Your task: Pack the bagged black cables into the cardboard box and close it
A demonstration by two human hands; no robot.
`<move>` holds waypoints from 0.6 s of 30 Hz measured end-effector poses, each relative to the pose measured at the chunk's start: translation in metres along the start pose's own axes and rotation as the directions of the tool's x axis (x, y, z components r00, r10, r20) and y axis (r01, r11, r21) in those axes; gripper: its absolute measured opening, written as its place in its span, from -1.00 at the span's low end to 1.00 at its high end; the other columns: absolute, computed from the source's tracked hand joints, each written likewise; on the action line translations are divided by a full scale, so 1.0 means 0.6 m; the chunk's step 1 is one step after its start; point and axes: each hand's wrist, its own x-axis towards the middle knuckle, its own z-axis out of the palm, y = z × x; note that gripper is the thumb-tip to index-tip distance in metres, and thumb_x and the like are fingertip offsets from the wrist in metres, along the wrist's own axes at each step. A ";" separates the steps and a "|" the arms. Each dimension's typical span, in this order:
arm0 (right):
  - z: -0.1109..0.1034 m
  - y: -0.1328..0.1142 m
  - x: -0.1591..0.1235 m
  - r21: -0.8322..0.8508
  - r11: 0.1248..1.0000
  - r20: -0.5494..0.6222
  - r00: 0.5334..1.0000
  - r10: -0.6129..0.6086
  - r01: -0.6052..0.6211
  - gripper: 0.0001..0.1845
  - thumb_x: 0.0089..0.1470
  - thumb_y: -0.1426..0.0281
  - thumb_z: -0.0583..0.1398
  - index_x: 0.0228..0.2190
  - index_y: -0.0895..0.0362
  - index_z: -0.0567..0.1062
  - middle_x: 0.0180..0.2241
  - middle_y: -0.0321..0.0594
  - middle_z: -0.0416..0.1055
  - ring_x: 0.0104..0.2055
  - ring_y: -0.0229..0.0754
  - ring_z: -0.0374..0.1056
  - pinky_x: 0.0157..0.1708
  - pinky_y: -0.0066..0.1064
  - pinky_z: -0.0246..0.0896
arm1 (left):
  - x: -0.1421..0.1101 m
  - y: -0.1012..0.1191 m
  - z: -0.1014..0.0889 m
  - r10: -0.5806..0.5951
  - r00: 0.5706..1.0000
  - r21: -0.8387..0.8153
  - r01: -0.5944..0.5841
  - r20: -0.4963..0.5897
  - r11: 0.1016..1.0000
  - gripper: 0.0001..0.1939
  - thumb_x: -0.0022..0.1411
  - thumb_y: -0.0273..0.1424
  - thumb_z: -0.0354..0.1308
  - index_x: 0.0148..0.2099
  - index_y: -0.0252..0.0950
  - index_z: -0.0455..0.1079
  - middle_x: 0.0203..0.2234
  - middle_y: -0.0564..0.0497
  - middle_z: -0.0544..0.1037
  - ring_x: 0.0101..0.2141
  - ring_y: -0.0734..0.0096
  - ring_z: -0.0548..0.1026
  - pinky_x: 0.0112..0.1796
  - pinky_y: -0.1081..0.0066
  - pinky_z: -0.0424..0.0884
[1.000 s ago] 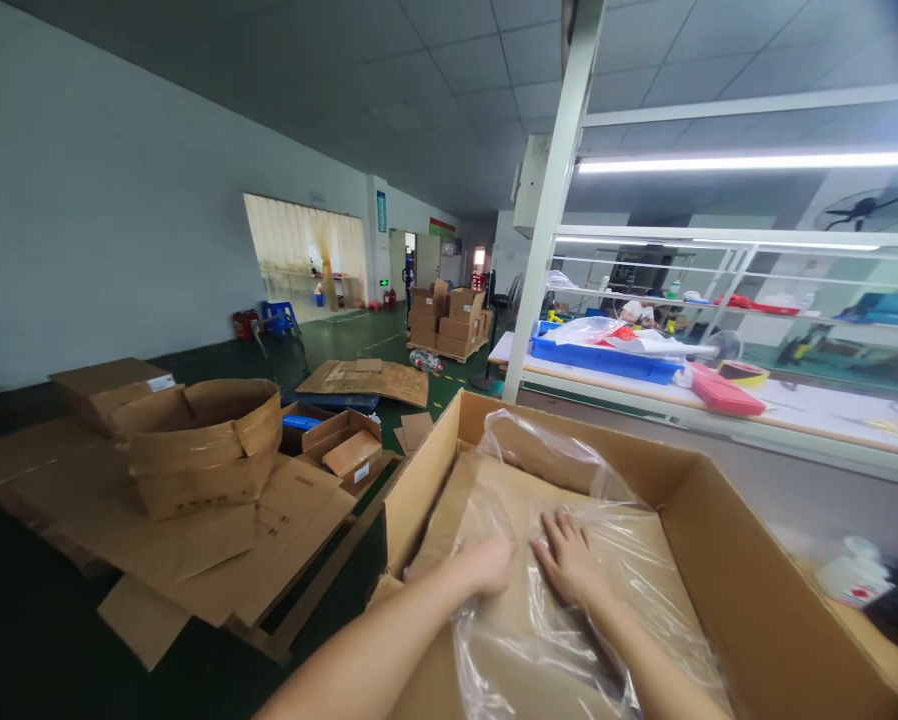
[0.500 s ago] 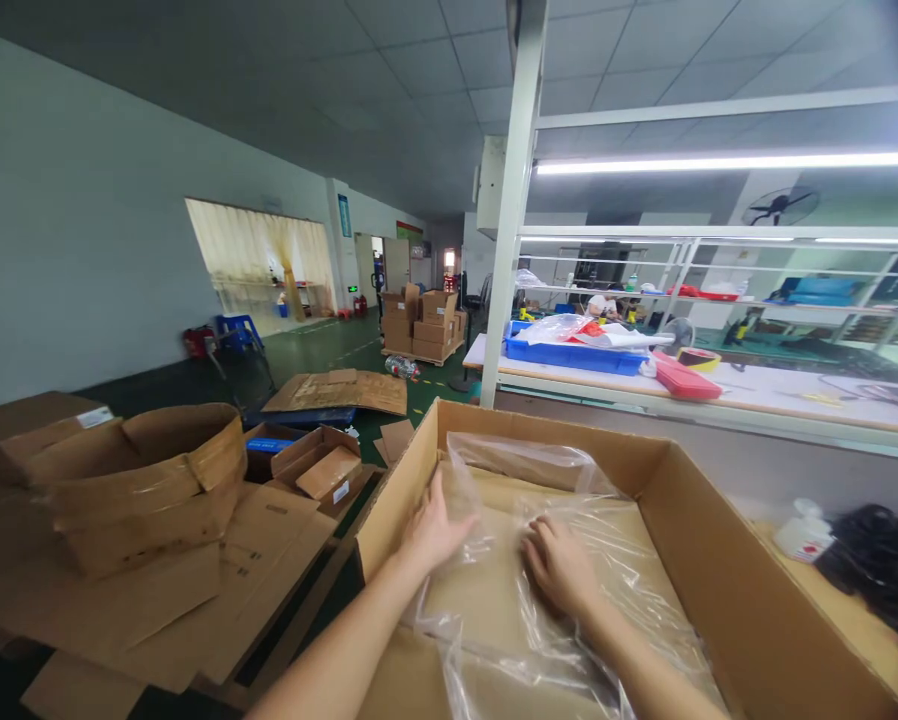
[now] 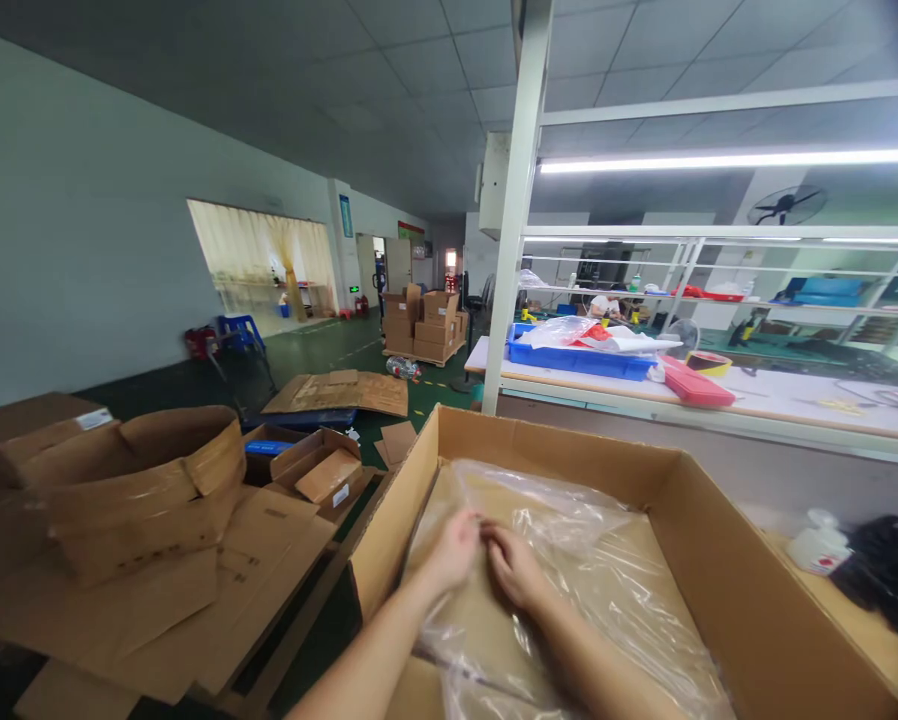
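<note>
A large open cardboard box (image 3: 708, 545) sits right in front of me, lined with a clear plastic bag (image 3: 606, 560). Both my hands are inside it near the left wall. My left hand (image 3: 455, 548) and my right hand (image 3: 510, 566) meet fingertip to fingertip, pinching the thin film of the bag together at its near left part. The bag lies crumpled over the brown box floor and spreads to the right.
Flattened and bent cardboard (image 3: 141, 520) is piled on the floor to the left. A white post (image 3: 515, 210) rises behind the box. Beyond it a long workbench (image 3: 764, 400) carries a blue tray (image 3: 580, 358) and a red item (image 3: 693, 388). A white bottle (image 3: 816, 545) stands at right.
My left hand has come away from the box's left wall and my right hand has slid left; they now meet and pinch the film. The raised bag mouth has dropped flatter.
</note>
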 end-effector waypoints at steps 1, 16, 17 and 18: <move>0.001 0.007 -0.002 0.017 1.000 -0.034 0.999 0.015 -0.014 -0.59 0.17 0.50 -0.07 -0.11 0.24 0.50 0.02 0.10 0.44 0.11 -0.03 0.35 0.15 -0.11 0.20 | -0.009 0.004 0.018 0.016 1.000 -0.012 -0.016 0.023 1.000 -0.66 0.20 -0.51 0.09 0.03 -0.31 0.42 -0.35 -0.03 0.61 -0.32 0.33 0.56 -0.22 0.35 0.49; -0.032 -0.029 0.008 -0.031 0.998 -0.259 0.965 0.037 -0.047 -0.77 0.02 0.56 -0.05 -0.51 0.12 0.34 -0.43 -0.09 0.39 -0.34 -0.09 0.30 -0.27 -0.28 0.26 | 0.063 -0.038 0.050 0.159 0.958 0.440 -0.252 0.237 0.862 -0.42 0.15 -0.39 0.08 0.24 -0.19 0.30 0.28 -0.08 0.25 0.33 0.00 -0.02 0.30 0.01 -0.26; -0.043 -0.044 0.009 -0.035 0.998 -0.237 0.971 0.041 -0.050 -0.76 0.02 0.56 -0.05 -0.48 0.13 0.37 -0.41 -0.08 0.40 -0.32 -0.09 0.31 -0.26 -0.29 0.26 | 0.060 -0.037 0.057 0.158 0.942 0.462 -0.285 0.295 0.840 -0.38 0.14 -0.38 0.09 0.27 -0.19 0.27 0.31 -0.08 0.18 0.34 -0.03 -0.09 0.30 -0.02 -0.33; -0.055 -0.061 0.007 -0.035 0.998 -0.198 0.980 0.036 -0.043 -0.76 0.04 0.55 -0.04 -0.44 0.14 0.40 -0.38 -0.08 0.42 -0.31 -0.09 0.33 -0.26 -0.30 0.26 | 0.057 -0.036 0.061 0.146 0.931 0.483 -0.303 0.335 0.822 -0.35 0.14 -0.38 0.09 0.30 -0.20 0.23 0.34 -0.09 0.12 0.35 -0.07 -0.14 0.29 -0.05 -0.37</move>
